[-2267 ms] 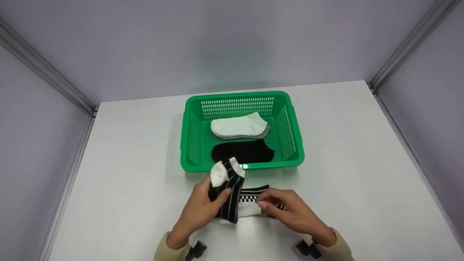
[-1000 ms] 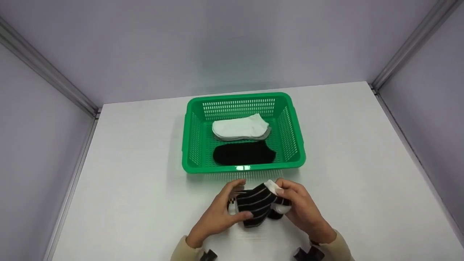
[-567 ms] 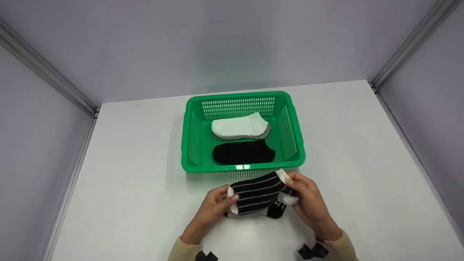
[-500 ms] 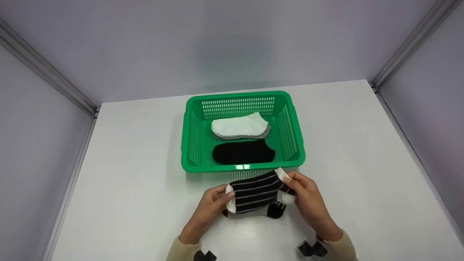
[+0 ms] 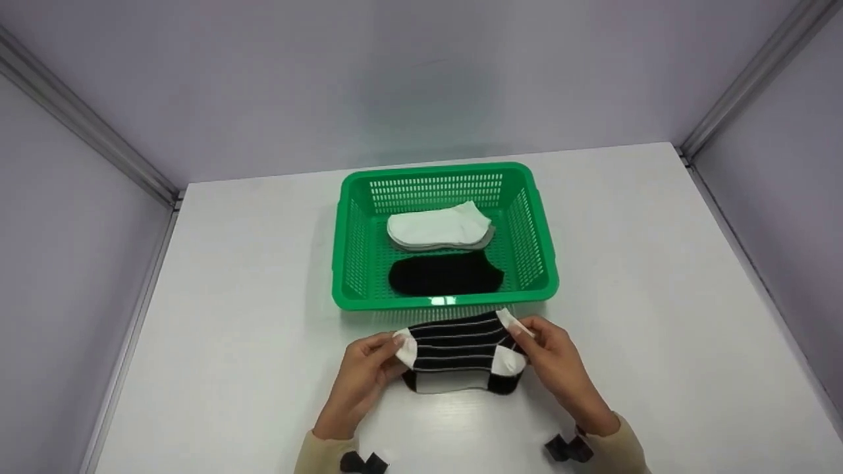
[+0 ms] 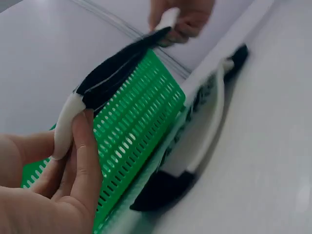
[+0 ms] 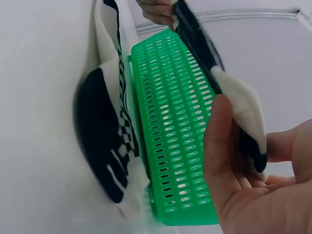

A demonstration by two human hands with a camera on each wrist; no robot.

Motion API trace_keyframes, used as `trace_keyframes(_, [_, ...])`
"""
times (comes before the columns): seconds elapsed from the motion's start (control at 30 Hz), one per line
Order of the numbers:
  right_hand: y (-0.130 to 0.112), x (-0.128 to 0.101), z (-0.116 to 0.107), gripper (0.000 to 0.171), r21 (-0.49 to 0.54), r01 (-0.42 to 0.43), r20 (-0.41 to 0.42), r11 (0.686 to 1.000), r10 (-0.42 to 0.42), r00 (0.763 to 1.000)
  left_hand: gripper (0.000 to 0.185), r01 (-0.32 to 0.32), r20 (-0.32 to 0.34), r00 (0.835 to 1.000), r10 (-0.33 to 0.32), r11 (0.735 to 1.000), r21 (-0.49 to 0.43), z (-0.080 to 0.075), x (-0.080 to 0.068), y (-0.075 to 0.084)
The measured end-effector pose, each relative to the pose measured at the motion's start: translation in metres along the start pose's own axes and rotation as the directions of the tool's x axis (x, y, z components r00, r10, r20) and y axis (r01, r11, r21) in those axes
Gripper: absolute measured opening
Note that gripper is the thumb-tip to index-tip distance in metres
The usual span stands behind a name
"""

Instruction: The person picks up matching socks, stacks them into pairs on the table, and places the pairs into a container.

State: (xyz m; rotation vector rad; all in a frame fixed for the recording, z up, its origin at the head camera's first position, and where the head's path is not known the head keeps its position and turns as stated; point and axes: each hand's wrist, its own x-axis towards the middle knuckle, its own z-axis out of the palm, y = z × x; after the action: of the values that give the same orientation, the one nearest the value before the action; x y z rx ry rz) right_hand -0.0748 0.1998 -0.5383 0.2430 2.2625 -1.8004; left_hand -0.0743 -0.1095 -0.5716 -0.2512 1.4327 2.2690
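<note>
Compared with the earlier frames, the striped sock is now pulled out flat between both hands, low in the centre of the frame, above a second sock lying on the table. The left hand pinches its white toe end, fingers curled; the right hand pinches the white heel end likewise. Just beyond stands a green basket holding white socks and a black sock. Pale lilac walls enclose the white table.
</note>
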Motion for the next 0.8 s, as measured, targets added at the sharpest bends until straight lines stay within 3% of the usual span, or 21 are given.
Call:
trace_keyframes(0.1, [0.004, 0.001, 0.001, 0.017, 0.027, -0.024, 0.009, 0.999, 0.024, 1.0, 0.021, 0.058, 0.096, 0.995, -0.041, 0.981, -0.188, -0.003, -0.001, 0.0])
trace_keyframes(0.2, [0.005, 0.001, 0.002, 0.017, 0.011, -0.018, 0.005, 1.0, 0.018, 1.0, 0.022, 0.069, 0.131, 0.99, -0.045, 0.98, -0.188, -0.004, -0.002, 0.001])
trace_keyframes(0.33, [0.007, 0.001, 0.001, 0.015, -0.081, 0.038, -0.014, 0.996, -0.039, 0.999, 0.01, 0.047, 0.081, 0.996, -0.046, 0.999, -0.008, -0.003, -0.003, 0.002])
trace_keyframes(0.43, [0.009, 0.001, 0.0, 0.013, -0.183, 0.077, -0.026, 0.98, -0.083, 0.996, 0.023, 0.018, 0.009, 1.0, -0.02, 0.978, 0.209, -0.001, -0.003, 0.002])
trace_keyframes(0.5, [0.01, 0.001, -0.001, 0.012, -0.251, 0.081, -0.019, 0.964, -0.089, 0.996, 0.028, -0.01, -0.059, 0.998, 0.035, 0.923, 0.385, 0.0, -0.003, 0.001])
trace_keyframes(0.6, [0.013, 0.001, 0.001, 0.012, -0.351, 0.068, 0.013, 0.934, -0.068, 0.998, 0.026, -0.03, -0.135, 0.981, 0.136, 0.806, 0.591, 0.004, -0.004, -0.002])
trace_keyframes(0.8, [0.018, 0.001, 0.005, 0.014, -0.511, 0.055, 0.044, 0.858, -0.038, 0.998, 0.018, -0.067, -0.123, 0.958, 0.258, 0.62, 0.782, 0.01, -0.004, -0.008])
